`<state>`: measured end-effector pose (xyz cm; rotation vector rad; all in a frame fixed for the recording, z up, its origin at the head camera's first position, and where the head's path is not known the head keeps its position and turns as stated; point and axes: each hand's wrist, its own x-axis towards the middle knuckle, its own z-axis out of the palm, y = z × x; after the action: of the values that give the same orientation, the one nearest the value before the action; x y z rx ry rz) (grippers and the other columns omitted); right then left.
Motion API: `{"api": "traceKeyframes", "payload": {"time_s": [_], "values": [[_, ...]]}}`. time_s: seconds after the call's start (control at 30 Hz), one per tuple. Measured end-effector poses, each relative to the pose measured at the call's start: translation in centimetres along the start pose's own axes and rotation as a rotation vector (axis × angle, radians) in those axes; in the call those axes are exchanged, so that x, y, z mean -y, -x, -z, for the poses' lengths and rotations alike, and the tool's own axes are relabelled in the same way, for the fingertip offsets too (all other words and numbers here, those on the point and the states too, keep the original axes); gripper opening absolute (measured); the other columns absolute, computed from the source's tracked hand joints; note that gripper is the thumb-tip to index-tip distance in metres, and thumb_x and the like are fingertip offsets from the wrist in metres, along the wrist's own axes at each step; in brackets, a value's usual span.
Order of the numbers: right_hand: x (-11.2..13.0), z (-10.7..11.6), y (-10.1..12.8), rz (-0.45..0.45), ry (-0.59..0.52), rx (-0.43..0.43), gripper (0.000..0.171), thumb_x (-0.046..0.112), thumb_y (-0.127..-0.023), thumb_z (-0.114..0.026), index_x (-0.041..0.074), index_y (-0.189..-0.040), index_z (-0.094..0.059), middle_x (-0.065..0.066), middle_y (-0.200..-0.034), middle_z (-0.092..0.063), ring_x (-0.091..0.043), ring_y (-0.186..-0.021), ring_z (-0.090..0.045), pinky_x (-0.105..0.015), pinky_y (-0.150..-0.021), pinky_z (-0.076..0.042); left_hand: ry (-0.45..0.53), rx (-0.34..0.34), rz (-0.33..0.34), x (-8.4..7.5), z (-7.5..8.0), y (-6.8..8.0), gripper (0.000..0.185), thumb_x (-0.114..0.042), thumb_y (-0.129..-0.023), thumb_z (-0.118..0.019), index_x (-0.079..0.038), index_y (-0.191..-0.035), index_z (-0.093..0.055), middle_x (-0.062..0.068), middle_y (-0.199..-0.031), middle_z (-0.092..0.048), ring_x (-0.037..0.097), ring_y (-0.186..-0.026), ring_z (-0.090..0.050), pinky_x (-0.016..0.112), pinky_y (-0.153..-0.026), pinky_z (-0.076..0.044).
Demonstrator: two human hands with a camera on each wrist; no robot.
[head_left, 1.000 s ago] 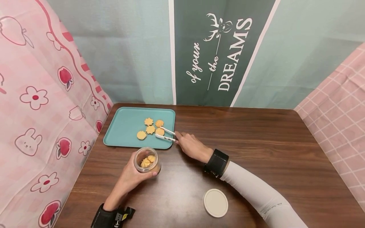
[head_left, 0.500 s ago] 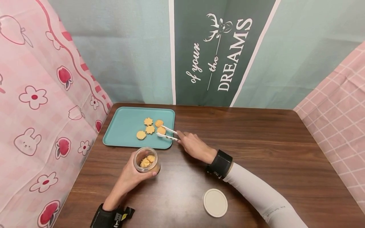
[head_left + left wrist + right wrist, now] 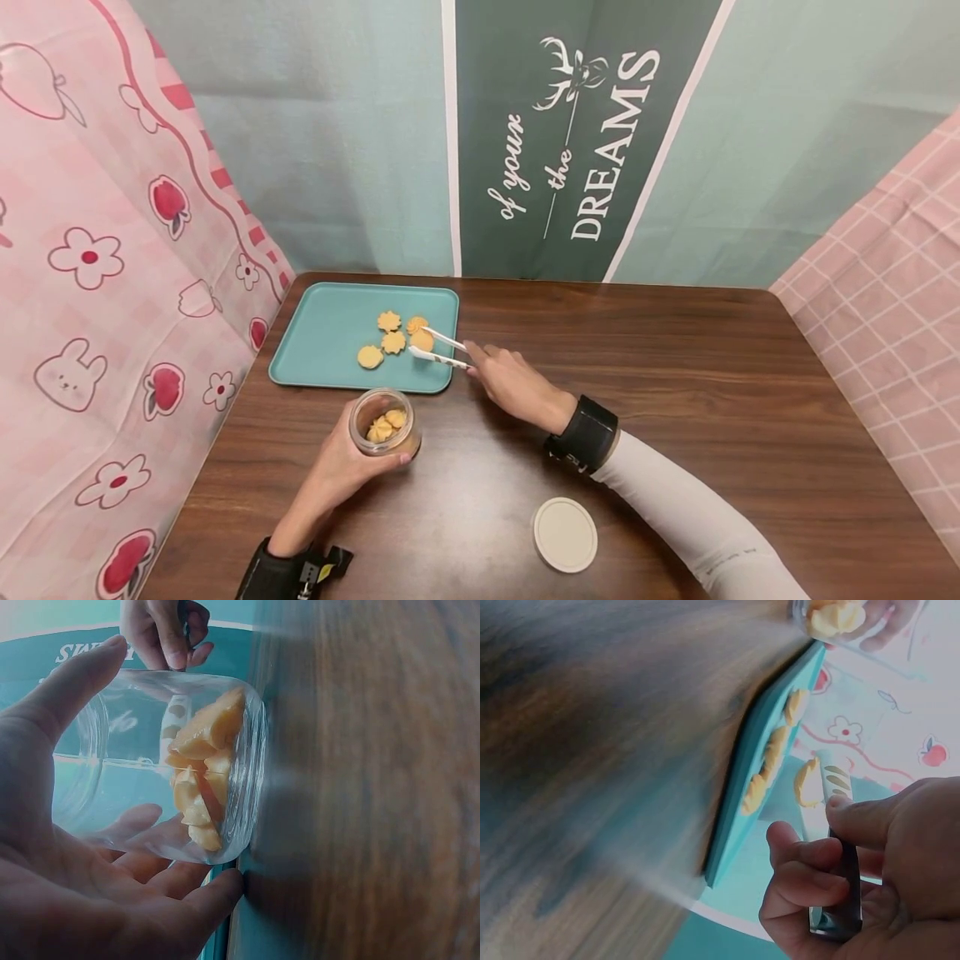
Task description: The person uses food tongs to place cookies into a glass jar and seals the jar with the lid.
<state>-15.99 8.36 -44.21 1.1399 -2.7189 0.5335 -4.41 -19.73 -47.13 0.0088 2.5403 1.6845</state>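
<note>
My left hand (image 3: 347,454) grips a clear jar (image 3: 127,750) near the tray's front edge, thumb on one side and fingers round the other. Several piped butter cookies (image 3: 384,427) lie at the jar's bottom. In my right hand (image 3: 513,383) is a pair of white-tipped tongs (image 3: 438,361) with a dark handle (image 3: 847,892). Between the tong tips is a round cookie (image 3: 808,782), which shows above the tray in the right wrist view. More cookies (image 3: 393,342) sit on the teal tray (image 3: 322,333), one of them right behind the tongs' far tip.
A round cream lid (image 3: 566,535) lies on the brown wooden table (image 3: 675,367), near my right forearm. Fabric curtains (image 3: 360,150) stand behind the table and along both sides.
The cookie between the tong tips has shifted slightly away from me and up off its place. My right hand has moved a little to the right; the left hand and jar stay put.
</note>
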Motion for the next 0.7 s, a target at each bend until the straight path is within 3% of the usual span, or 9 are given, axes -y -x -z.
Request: {"api": "traceKeyframes", "payload": {"time_s": [0.7], "values": [[1.7,2.5,1.2,0.081,0.027,-0.072,0.040,0.010,-0.107,-0.063,-0.004,-0.143,-0.055,-0.008,-0.083,-0.060,-0.020,-0.067,-0.063,-0.033,-0.056,-0.056,-0.001,0.004,0.012,-0.2,-0.1,0.0,0.099,-0.023,-0.074,-0.100,-0.009,-0.151,-0.040,0.012,-0.150,-0.059,0.029,-0.144,-0.051,0.023,-0.113,-0.038]]}}
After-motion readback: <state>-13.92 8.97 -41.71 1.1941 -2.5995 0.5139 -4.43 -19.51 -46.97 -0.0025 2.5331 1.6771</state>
